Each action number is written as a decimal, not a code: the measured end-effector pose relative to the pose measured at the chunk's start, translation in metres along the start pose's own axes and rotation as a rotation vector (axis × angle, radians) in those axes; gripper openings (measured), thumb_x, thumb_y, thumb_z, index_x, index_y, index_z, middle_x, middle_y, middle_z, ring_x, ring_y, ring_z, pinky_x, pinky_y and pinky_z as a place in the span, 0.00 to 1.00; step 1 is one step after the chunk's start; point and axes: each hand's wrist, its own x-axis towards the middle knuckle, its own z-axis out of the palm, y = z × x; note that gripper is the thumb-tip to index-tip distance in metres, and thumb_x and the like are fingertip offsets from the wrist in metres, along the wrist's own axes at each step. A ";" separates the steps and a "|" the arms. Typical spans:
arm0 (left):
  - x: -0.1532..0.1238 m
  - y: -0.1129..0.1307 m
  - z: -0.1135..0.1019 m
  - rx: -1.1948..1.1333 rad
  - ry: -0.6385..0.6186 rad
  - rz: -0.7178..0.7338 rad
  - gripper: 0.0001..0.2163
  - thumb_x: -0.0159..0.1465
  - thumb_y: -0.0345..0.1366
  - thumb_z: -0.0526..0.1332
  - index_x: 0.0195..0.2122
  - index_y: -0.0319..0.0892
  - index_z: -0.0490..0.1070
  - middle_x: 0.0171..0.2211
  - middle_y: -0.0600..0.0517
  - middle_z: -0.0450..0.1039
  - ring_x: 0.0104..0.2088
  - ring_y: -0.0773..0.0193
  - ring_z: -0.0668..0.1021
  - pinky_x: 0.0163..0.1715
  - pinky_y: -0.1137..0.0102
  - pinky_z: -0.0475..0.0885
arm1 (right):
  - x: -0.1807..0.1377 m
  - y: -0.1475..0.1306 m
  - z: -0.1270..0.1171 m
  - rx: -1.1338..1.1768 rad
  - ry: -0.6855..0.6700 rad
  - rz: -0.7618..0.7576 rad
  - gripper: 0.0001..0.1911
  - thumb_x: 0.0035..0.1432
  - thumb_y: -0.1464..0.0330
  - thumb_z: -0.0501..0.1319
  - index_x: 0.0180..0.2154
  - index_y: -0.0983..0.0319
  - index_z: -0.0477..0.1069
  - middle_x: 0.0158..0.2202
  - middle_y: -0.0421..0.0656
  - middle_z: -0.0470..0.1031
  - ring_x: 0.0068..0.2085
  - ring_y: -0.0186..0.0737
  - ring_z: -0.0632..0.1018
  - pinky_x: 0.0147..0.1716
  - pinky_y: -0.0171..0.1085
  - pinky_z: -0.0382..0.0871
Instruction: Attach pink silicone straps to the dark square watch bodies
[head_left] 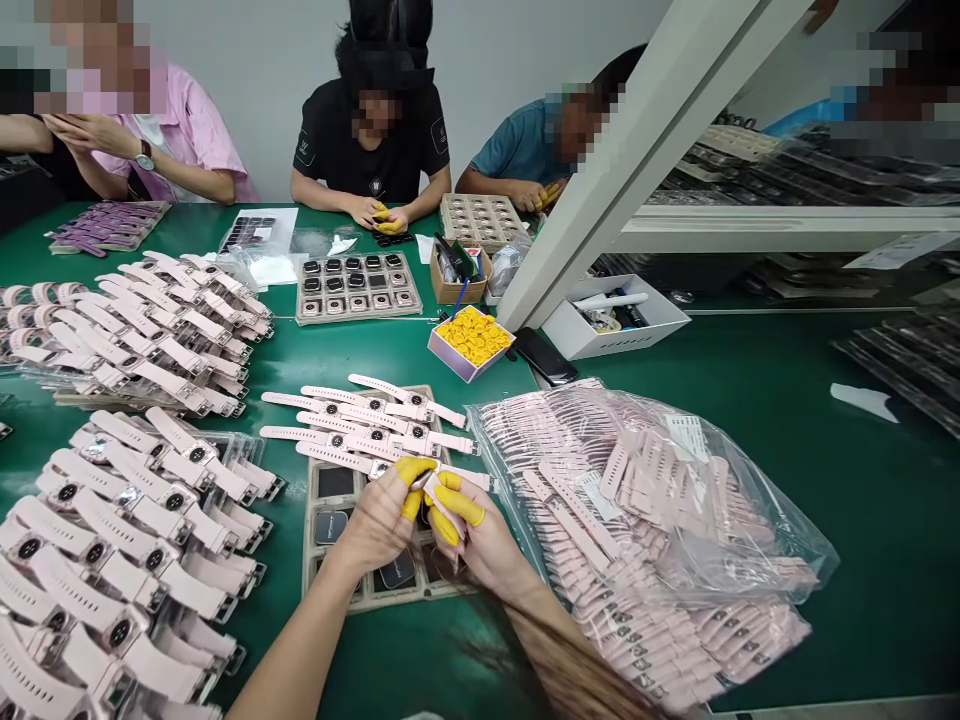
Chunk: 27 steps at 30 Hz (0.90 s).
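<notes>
Pinching a pink strap [442, 512] in the right hand [484, 530] and a small, mostly hidden piece [422, 481] in the left hand [379, 513], the grip sits close above the tray [310, 545], perhaps to steady both, a bag of straps [712, 545] lying alongside, likely for reach.

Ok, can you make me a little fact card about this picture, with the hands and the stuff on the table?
Right hand: holding a pink strap
Left hand: close against the right; what it pinches is mostly hidden
Fingertips: yellow covers on both hands
Under the hands: tray with watches across its far part
Right side: clear bag full of pink straps
Yellow pile: in a small box
Table: green
</notes>
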 end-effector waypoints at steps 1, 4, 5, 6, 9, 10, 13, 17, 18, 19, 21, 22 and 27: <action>-0.001 -0.001 0.000 0.037 0.001 0.009 0.22 0.71 0.26 0.50 0.65 0.44 0.65 0.57 0.42 0.74 0.56 0.55 0.78 0.59 0.58 0.75 | 0.000 0.000 0.001 0.031 0.011 0.005 0.17 0.57 0.55 0.71 0.31 0.59 0.70 0.14 0.30 0.61 0.14 0.28 0.57 0.13 0.28 0.57; -0.004 -0.002 -0.002 0.110 -0.033 0.006 0.22 0.73 0.30 0.50 0.67 0.44 0.63 0.60 0.41 0.73 0.59 0.53 0.76 0.62 0.56 0.73 | 0.000 -0.001 0.003 0.060 0.043 0.023 0.18 0.55 0.55 0.72 0.30 0.59 0.69 0.13 0.30 0.61 0.14 0.27 0.55 0.13 0.27 0.54; -0.004 -0.001 -0.003 0.119 -0.055 -0.001 0.22 0.74 0.31 0.50 0.68 0.45 0.62 0.61 0.41 0.72 0.60 0.53 0.75 0.62 0.56 0.73 | 0.000 -0.001 0.003 0.058 0.055 0.029 0.19 0.54 0.55 0.72 0.29 0.59 0.68 0.13 0.30 0.62 0.14 0.27 0.55 0.13 0.27 0.53; -0.004 0.000 -0.004 0.126 -0.071 -0.006 0.22 0.74 0.32 0.50 0.68 0.45 0.61 0.61 0.42 0.71 0.61 0.53 0.75 0.63 0.56 0.72 | 0.001 -0.001 0.002 0.055 0.064 0.036 0.20 0.54 0.54 0.73 0.29 0.59 0.67 0.13 0.30 0.61 0.14 0.27 0.54 0.13 0.27 0.53; -0.003 0.002 -0.006 0.169 -0.066 0.014 0.20 0.73 0.32 0.50 0.66 0.45 0.64 0.59 0.42 0.73 0.60 0.53 0.75 0.62 0.55 0.73 | 0.001 -0.001 -0.002 0.030 0.072 0.066 0.21 0.54 0.54 0.73 0.28 0.59 0.66 0.13 0.30 0.60 0.14 0.27 0.53 0.12 0.28 0.51; -0.002 0.002 -0.006 0.196 -0.061 0.025 0.20 0.73 0.32 0.50 0.64 0.45 0.65 0.57 0.42 0.74 0.57 0.52 0.77 0.61 0.55 0.74 | 0.002 -0.001 -0.003 0.019 0.068 0.079 0.21 0.55 0.54 0.72 0.29 0.59 0.66 0.13 0.30 0.60 0.14 0.27 0.53 0.12 0.28 0.50; -0.001 0.001 -0.006 0.300 -0.086 0.044 0.19 0.71 0.31 0.53 0.62 0.44 0.68 0.50 0.42 0.76 0.51 0.51 0.78 0.56 0.55 0.76 | 0.001 -0.002 -0.005 -0.031 0.068 0.103 0.22 0.57 0.51 0.71 0.29 0.60 0.67 0.14 0.30 0.60 0.15 0.26 0.52 0.13 0.27 0.49; -0.002 -0.001 -0.008 0.322 -0.134 0.028 0.20 0.70 0.30 0.53 0.62 0.44 0.68 0.49 0.42 0.75 0.51 0.50 0.78 0.55 0.54 0.77 | 0.001 -0.003 -0.003 -0.101 0.078 0.121 0.24 0.57 0.49 0.71 0.31 0.61 0.68 0.15 0.31 0.61 0.16 0.26 0.52 0.13 0.27 0.48; -0.003 -0.002 -0.009 0.289 -0.136 0.016 0.20 0.70 0.31 0.53 0.62 0.44 0.68 0.51 0.42 0.75 0.52 0.50 0.78 0.55 0.54 0.77 | 0.001 -0.003 -0.003 -0.113 0.072 0.122 0.23 0.57 0.49 0.71 0.31 0.61 0.69 0.15 0.31 0.61 0.16 0.26 0.52 0.13 0.27 0.48; -0.004 -0.002 -0.010 0.243 -0.136 0.001 0.20 0.71 0.31 0.52 0.62 0.45 0.68 0.53 0.42 0.75 0.53 0.51 0.78 0.56 0.55 0.76 | 0.000 -0.002 -0.003 -0.124 0.064 0.116 0.23 0.57 0.50 0.71 0.31 0.61 0.69 0.15 0.31 0.61 0.16 0.26 0.52 0.13 0.27 0.49; -0.005 -0.003 -0.011 0.132 -0.124 -0.029 0.19 0.72 0.31 0.51 0.63 0.46 0.68 0.56 0.43 0.74 0.55 0.53 0.78 0.58 0.56 0.76 | 0.000 -0.001 -0.003 -0.136 0.048 0.091 0.22 0.59 0.51 0.71 0.32 0.61 0.69 0.15 0.31 0.62 0.15 0.26 0.53 0.13 0.27 0.50; -0.006 -0.002 -0.012 0.073 -0.110 -0.045 0.19 0.73 0.32 0.51 0.63 0.47 0.67 0.58 0.43 0.74 0.57 0.53 0.77 0.58 0.57 0.75 | 0.000 -0.001 -0.004 -0.132 0.044 0.076 0.21 0.60 0.51 0.70 0.32 0.60 0.69 0.15 0.31 0.63 0.15 0.26 0.53 0.13 0.27 0.51; 0.000 0.005 -0.010 -0.215 0.062 -0.186 0.15 0.71 0.38 0.60 0.57 0.43 0.72 0.51 0.42 0.77 0.50 0.55 0.80 0.50 0.62 0.78 | 0.000 0.000 -0.002 -0.132 0.071 -0.002 0.21 0.59 0.49 0.69 0.38 0.59 0.71 0.20 0.33 0.68 0.16 0.27 0.59 0.15 0.27 0.59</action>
